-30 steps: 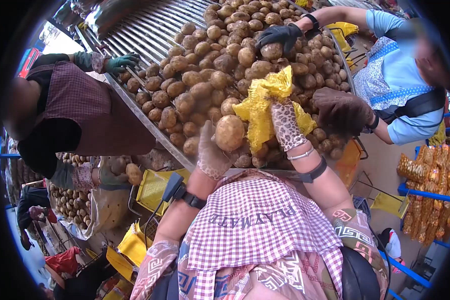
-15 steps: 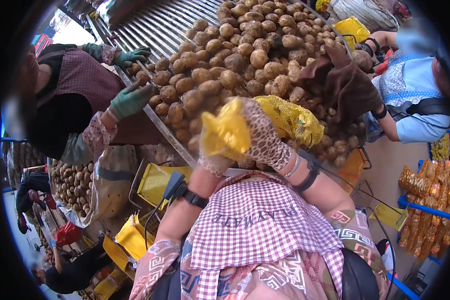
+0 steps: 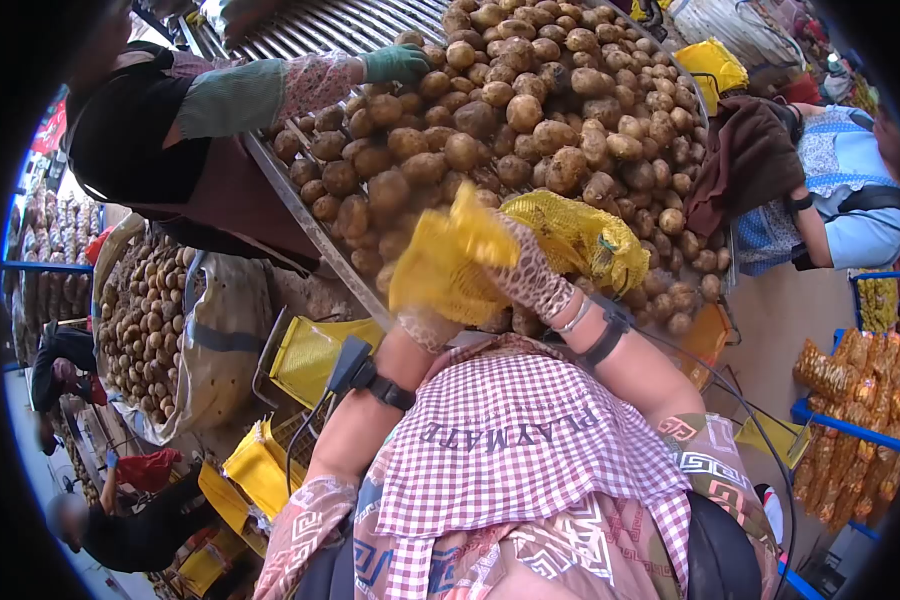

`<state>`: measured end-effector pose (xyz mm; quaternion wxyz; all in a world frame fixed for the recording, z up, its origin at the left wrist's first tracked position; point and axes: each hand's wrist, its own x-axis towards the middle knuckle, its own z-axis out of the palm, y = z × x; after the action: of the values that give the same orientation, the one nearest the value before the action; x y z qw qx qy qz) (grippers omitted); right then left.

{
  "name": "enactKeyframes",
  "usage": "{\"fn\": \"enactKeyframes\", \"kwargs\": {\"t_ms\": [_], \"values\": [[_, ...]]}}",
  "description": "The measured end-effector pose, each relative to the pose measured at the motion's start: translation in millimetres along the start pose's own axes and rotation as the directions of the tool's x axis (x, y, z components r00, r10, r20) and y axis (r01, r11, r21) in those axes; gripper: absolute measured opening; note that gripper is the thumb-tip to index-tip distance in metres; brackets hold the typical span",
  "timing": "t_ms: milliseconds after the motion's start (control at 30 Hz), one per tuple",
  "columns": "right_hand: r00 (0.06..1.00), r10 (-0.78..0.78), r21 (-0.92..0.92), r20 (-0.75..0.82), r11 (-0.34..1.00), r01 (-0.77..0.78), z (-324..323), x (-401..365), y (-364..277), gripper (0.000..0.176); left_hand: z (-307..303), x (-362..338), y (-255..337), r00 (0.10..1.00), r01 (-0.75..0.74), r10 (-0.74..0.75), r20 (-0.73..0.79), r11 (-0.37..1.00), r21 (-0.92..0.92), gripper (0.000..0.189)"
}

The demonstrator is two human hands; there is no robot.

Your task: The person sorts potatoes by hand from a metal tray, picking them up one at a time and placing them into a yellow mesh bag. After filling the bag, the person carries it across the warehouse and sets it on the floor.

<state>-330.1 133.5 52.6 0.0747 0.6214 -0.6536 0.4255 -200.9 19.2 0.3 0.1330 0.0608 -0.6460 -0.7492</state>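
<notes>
Both my hands wear leopard-print gloves and are raised in front of my chest at the near edge of the potato table. A yellow mesh bag [image 3: 445,262] is bunched between them. My left hand [image 3: 428,328] is at its lower left, the fingers mostly hidden by the mesh. Closed on the bag's right side is my right hand [image 3: 522,270]. Just beyond it, another yellow mesh bag [image 3: 595,240] lies on the heaped potatoes [image 3: 510,110].
Across the left corner, a co-worker's green-gloved hand [image 3: 395,64] touches the potatoes. A person holding a brown cloth [image 3: 745,160] stands at right. Metal rollers [image 3: 320,40] lie at the back. A large sack of potatoes [image 3: 225,340] stands left, filled orange mesh bags [image 3: 865,410] right.
The yellow mesh bag has spread wider over my left hand. The left co-worker's arm now reaches farther over the table. At right, the brown cloth has moved off the potatoes toward the person.
</notes>
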Motion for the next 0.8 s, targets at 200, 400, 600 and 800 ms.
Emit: {"fn": "enactKeyframes", "kwargs": {"t_ms": [200, 400, 600, 800], "values": [[0.790, 0.610, 0.346, -0.064, 0.756, -0.556, 0.7, -0.1, -3.7, 0.035, -2.9, -0.5, 4.6, 0.982, 0.186, -0.137, 0.127, 0.671, -0.718, 0.037], [0.710, 0.704, 0.078, 0.017, 0.707, -0.703, 4.1, -21.8, 5.5, 0.046, -19.0, -14.3, -2.7, 0.952, 0.228, -0.301, 0.053, 0.585, -0.779, 0.046], [0.703, 0.661, -0.325, -0.262, 0.626, -0.709, -114.9, -80.5, 20.9, 0.069, -38.3, -24.7, 28.5, 0.854, 0.223, -0.491, 0.173, 0.046, -0.974, 0.052], [0.306, 0.950, -0.631, -0.066, 0.198, -0.750, -79.2, -198.6, 26.5, 0.065, -32.5, -25.8, 24.2, 0.796, 0.153, -0.596, 0.104, 0.032, -0.988, 0.048]]}}
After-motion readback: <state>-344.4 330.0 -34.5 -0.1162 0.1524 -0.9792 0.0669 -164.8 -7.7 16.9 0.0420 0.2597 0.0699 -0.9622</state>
